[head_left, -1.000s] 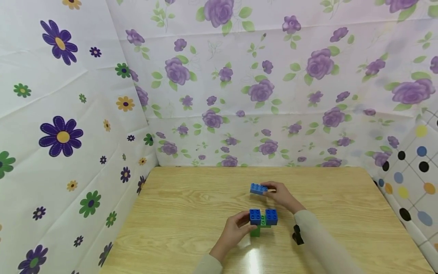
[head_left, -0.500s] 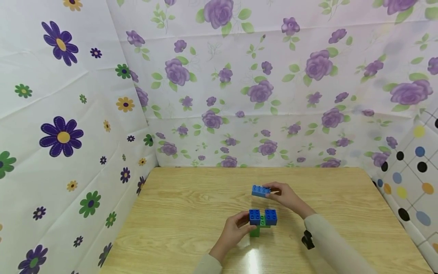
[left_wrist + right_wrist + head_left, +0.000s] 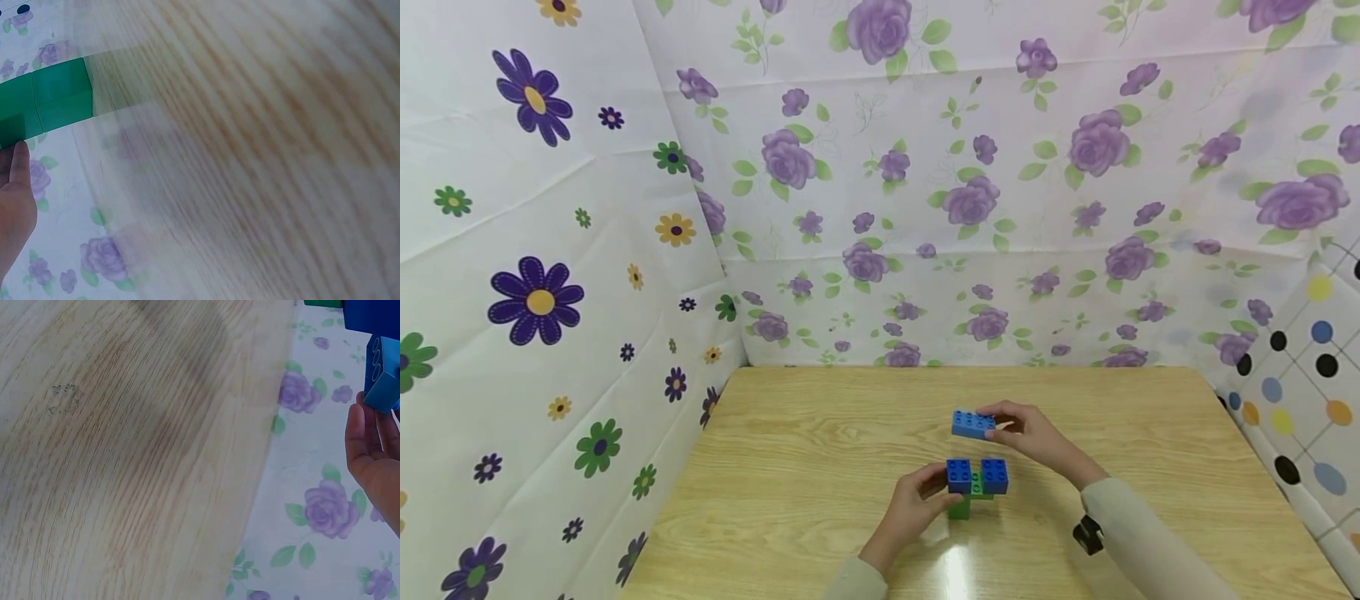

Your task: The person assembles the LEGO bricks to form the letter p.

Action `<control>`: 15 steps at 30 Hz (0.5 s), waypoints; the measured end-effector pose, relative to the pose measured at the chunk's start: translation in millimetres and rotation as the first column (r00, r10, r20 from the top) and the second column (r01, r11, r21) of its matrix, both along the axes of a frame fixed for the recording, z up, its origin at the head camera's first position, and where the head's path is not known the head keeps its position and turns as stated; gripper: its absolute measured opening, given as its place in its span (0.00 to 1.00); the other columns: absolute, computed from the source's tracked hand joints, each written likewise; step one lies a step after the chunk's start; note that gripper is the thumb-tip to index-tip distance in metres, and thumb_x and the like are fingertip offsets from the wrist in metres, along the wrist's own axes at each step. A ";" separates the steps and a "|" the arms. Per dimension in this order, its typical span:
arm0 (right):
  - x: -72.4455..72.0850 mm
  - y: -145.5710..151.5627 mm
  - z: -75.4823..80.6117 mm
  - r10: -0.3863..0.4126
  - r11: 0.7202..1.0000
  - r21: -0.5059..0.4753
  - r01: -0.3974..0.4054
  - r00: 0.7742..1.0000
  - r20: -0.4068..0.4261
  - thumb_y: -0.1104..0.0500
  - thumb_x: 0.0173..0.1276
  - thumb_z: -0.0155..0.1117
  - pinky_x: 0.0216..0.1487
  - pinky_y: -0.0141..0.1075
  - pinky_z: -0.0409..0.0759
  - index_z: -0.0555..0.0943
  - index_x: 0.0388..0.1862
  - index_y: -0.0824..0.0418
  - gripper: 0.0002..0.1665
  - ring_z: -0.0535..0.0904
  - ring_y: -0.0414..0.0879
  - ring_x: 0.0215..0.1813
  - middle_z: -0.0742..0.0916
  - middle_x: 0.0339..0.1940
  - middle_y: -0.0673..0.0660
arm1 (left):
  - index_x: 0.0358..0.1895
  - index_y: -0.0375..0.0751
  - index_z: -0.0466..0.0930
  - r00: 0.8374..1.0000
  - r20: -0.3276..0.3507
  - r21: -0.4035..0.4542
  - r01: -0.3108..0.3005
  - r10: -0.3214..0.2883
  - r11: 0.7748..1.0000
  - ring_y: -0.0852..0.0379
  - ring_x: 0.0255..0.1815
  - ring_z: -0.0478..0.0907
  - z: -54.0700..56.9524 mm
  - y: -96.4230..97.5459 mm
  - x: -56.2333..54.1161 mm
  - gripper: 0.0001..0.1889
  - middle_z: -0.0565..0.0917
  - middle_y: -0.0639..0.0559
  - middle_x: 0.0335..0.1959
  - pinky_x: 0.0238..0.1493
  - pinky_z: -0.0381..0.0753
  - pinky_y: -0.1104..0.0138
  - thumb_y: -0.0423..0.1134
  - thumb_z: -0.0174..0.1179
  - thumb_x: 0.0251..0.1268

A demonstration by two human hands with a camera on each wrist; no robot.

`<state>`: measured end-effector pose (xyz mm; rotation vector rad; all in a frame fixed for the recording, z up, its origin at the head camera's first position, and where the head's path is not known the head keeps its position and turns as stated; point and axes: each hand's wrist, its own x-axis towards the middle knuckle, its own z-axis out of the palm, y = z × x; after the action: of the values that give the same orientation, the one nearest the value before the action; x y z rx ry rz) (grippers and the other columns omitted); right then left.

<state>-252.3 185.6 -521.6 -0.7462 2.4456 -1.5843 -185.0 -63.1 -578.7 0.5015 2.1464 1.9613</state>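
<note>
A small structure of toy building bricks stands on the table, with a green upright (image 3: 958, 507), a green brick (image 3: 976, 482) across it and two dark blue square bricks on top, the left one (image 3: 958, 476) and the right one (image 3: 995, 476). My left hand (image 3: 916, 506) grips its left side, thumb in front; the left wrist view has a fingertip against the green bricks (image 3: 61, 94). Just behind the structure, my right hand (image 3: 1028, 432) pinches a lighter blue long brick (image 3: 972, 424) at its right end, studs up. The right wrist view shows that brick (image 3: 382, 375) by the fingertips.
The wooden table (image 3: 805, 467) reaches back to a white cloth with purple roses (image 3: 970, 200). Patterned cloths also close off the left (image 3: 535, 358) and right (image 3: 1300, 392) sides. A black wrist device (image 3: 1087, 535) sits under the right sleeve.
My right hand has brought the lighter blue brick slightly to the right and nearer the structure. The left hand has stayed in place on the structure.
</note>
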 end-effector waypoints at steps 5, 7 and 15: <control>7.4 1.2 6.2 0.028 1.000 -0.002 -0.028 0.999 -0.021 0.56 0.71 0.61 0.50 0.32 0.82 0.76 0.61 0.62 0.22 0.78 0.53 0.53 0.80 0.56 0.59 | 0.57 0.42 0.78 1.000 0.010 -0.013 -0.003 0.004 1.000 0.51 0.59 0.77 -1.4 0.4 -0.2 0.19 0.81 0.48 0.54 0.60 0.77 0.64 0.35 0.65 0.62; 10.4 1.4 8.6 0.035 0.999 0.001 -0.035 0.999 -0.026 0.55 0.70 0.62 0.51 0.33 0.82 0.76 0.61 0.61 0.22 0.78 0.51 0.52 0.80 0.56 0.58 | 0.57 0.42 0.78 1.000 0.016 -0.017 -0.006 0.006 1.000 0.51 0.59 0.77 -1.5 0.5 -0.1 0.19 0.81 0.48 0.54 0.60 0.77 0.67 0.35 0.65 0.62; 20.0 -0.9 15.3 0.082 0.997 -0.010 -0.083 0.995 -0.057 0.57 0.71 0.61 0.51 0.35 0.82 0.76 0.60 0.61 0.21 0.78 0.50 0.51 0.81 0.56 0.58 | 0.58 0.42 0.78 1.000 0.015 -0.018 -0.008 0.008 1.000 0.51 0.59 0.76 -0.9 0.6 0.0 0.20 0.81 0.48 0.55 0.61 0.76 0.62 0.36 0.65 0.62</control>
<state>-232.3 184.6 -506.3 -0.8934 2.4112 -1.5711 -185.0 -62.5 -579.5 0.4741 2.1584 1.9412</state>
